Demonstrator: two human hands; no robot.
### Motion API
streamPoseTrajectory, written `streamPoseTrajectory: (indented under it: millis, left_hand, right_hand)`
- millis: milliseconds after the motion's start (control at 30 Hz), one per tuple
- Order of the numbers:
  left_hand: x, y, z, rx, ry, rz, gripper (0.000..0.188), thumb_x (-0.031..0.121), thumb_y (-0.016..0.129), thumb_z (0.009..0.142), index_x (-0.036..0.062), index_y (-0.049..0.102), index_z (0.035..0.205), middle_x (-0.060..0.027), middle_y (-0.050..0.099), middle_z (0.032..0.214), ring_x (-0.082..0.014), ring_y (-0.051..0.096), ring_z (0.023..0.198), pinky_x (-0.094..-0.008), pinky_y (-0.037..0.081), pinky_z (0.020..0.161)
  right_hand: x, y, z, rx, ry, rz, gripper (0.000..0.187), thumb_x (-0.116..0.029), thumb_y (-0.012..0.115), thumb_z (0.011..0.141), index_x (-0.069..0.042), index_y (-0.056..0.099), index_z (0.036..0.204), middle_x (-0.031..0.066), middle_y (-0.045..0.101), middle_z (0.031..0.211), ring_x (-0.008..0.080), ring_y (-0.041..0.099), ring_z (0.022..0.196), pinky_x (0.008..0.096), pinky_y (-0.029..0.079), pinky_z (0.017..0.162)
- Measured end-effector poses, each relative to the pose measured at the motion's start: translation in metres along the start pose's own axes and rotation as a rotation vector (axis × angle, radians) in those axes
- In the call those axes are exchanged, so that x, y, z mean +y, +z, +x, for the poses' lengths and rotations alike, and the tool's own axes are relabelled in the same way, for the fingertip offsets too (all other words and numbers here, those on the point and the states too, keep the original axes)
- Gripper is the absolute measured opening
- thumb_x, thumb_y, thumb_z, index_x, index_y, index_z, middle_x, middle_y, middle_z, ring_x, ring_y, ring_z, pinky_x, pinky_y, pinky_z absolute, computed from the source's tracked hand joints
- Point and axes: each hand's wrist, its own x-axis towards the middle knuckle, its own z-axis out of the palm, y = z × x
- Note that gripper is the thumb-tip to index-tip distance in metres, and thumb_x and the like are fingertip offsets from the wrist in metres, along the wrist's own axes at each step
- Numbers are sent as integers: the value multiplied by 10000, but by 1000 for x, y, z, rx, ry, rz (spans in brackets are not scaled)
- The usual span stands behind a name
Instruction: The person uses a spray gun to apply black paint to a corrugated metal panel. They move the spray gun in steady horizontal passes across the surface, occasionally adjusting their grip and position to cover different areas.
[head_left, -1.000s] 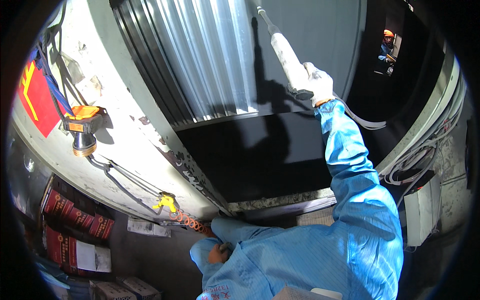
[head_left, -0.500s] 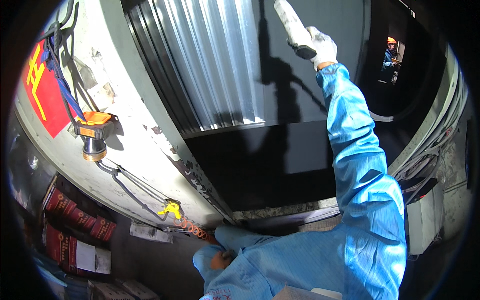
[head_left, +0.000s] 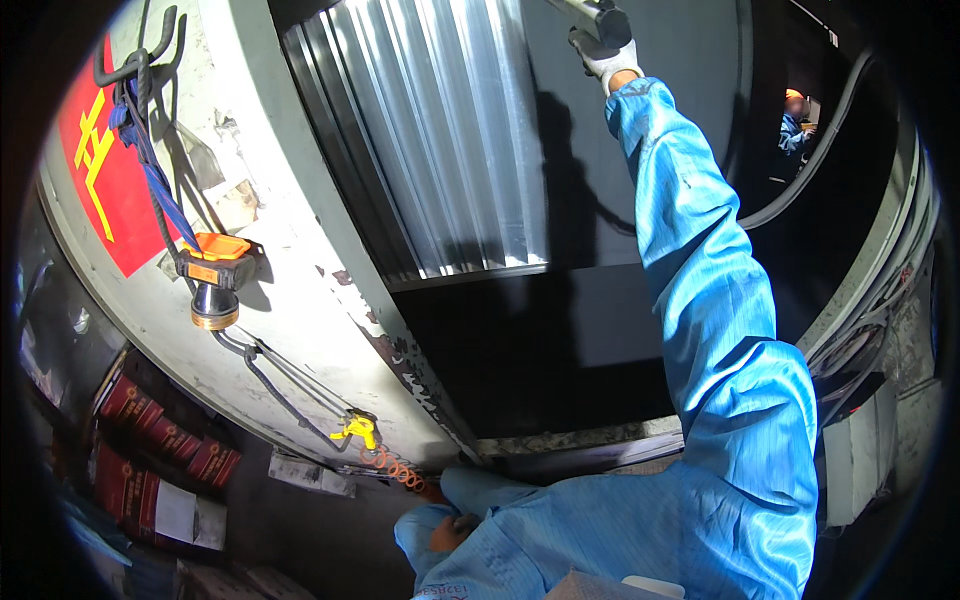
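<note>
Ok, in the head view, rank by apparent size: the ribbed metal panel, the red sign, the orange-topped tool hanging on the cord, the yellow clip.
1. ribbed metal panel
2. red sign
3. orange-topped tool
4. yellow clip

All at similar range, so the order looks safe.

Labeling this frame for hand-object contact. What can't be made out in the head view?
- Tool in the gloved right hand: its far end is cut off by the top edge.
- Left hand: mostly hidden by the blue sleeve; grip unreadable.
- Distant person: too small to tell their activity.
- Dark panel interior: in shadow.
</note>
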Motion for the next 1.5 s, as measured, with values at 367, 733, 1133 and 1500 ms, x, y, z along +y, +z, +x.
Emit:
streamPoseTrajectory:
  millis: [367, 733, 1133, 1500]
  left_hand:
    - [4, 6, -1, 22, -36, 16, 450, 467, 652, 813, 55, 591, 982, -213, 662, 905, -414, 633, 846, -535, 505, 735]
    - [14, 0, -13, 58, -63, -17, 430, 417, 662, 796, 52, 608, 1017, -226, 683, 959, -426, 650, 916, -523, 519, 778]
    - [12, -1, -16, 124, 3, -70, 415, 400, 656, 834, 46, 608, 1046, -239, 683, 998, -439, 644, 929, -524, 519, 788]
    - [30, -12, -27, 91, -79, -8, 404, 411, 614, 862, 86, 624, 1103, -217, 687, 1070, -434, 639, 993, -521, 515, 822]
  right_hand:
    - [8, -1, -26, -81, -188, -136, 379, -335, 699, 837, -129, 675, 1154, 162, 706, 1099, 362, 667, 1024, 432, 540, 907]
    - [14, -22, -91, -231, -59, -111, 256, -237, 698, 832, -135, 705, 1067, 153, 711, 1023, 339, 682, 965, 409, 552, 851]
    - [59, -20, -155, -362, 27, -99, 296, -306, 696, 812, -69, 718, 987, 194, 718, 928, 365, 692, 903, 414, 553, 820]
    - [56, -43, -208, -436, 151, -79, 238, -160, 709, 804, -84, 714, 1030, 132, 738, 942, 297, 713, 876, 374, 550, 801]
